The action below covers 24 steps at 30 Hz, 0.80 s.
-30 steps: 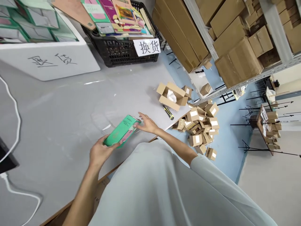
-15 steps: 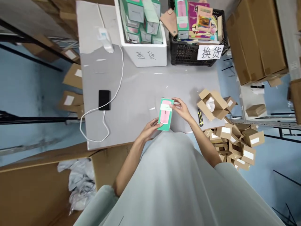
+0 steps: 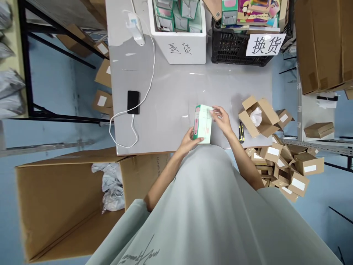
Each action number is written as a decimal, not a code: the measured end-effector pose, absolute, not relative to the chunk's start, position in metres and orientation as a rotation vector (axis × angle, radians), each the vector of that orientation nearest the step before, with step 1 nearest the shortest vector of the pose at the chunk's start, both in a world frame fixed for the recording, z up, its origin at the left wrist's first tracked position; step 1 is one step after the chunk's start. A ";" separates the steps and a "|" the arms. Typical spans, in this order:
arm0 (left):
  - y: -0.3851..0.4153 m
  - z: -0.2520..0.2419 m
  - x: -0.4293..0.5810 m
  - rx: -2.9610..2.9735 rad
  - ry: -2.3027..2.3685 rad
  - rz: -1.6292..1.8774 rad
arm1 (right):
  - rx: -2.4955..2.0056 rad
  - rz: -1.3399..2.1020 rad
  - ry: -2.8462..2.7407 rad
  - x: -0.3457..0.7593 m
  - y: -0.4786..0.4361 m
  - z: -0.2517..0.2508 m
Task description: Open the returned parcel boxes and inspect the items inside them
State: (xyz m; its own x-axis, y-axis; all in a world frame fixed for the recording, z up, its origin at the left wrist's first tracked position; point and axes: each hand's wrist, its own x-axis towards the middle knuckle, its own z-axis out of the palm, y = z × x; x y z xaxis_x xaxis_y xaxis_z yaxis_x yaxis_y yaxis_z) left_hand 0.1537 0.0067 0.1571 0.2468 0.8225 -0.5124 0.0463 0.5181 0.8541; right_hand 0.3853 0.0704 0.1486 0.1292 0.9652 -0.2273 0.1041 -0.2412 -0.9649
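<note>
A small green, white and pink product box [image 3: 204, 124] is held over the table's front edge, its pale side turned up toward me. My left hand [image 3: 190, 141] grips its lower left corner, with the thumb across the front. At the upper right edge, my right hand [image 3: 221, 118] has its thumb and fingers closed on the box. A yellow and black box cutter [image 3: 241, 133] lies to the right of that hand. Beside the cutter stands an opened cardboard box [image 3: 263, 114] with crumpled white paper [image 3: 256, 116] inside.
On the grey table [image 3: 165, 95] are a phone [image 3: 134, 102] with a white cable and a power strip [image 3: 135, 30]. At the back stand a white bin [image 3: 180, 48] of similar boxes and a black crate [image 3: 228, 46]. Cardboard boxes [image 3: 299, 183] pile up at right; a large carton [image 3: 68, 206] sits at left.
The product box has turned from its pink front to its pale side, still between both hands. My view has shifted, so the bin and crate appear higher and the table further right.
</note>
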 end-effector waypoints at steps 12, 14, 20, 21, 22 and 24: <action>0.006 0.177 0.139 0.892 1.086 0.489 | -1.443 1.505 -0.996 0.372 0.047 0.174; 0.005 0.171 0.148 1.019 1.219 0.619 | -1.501 1.451 -0.999 0.367 0.048 0.168; 0.002 0.173 0.140 0.800 1.112 0.563 | -1.469 1.428 -0.995 0.373 0.045 0.163; 0.001 0.176 0.134 0.745 1.060 0.533 | -1.458 1.437 -0.988 0.375 0.044 0.165; 0.001 0.179 0.128 0.706 1.017 0.519 | -1.448 1.455 -0.982 0.376 0.043 0.167; 0.000 0.181 0.119 0.672 0.961 0.512 | -1.412 1.529 -0.983 0.376 0.040 0.173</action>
